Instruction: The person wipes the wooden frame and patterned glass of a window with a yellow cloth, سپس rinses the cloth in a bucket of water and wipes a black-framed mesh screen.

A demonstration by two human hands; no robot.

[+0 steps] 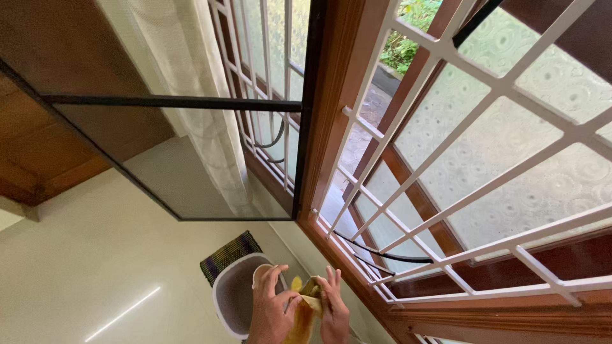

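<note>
At the bottom of the head view, my left hand [271, 309] and my right hand [333, 307] are pressed together around a yellow-brown cloth [303, 318]. Both hands grip it, and part of the cloth hangs down between them. They are held just over a grey bucket [231, 298] with a white rim that stands on the floor. The hands are below the wooden window sill [357, 286].
A white metal grille [446, 153] covers a wooden-framed window with patterned frosted glass. A dark-framed screen panel [191, 159] swings inward at left, beside a pale curtain [197, 95]. A striped mat [229, 253] lies on the cream floor behind the bucket.
</note>
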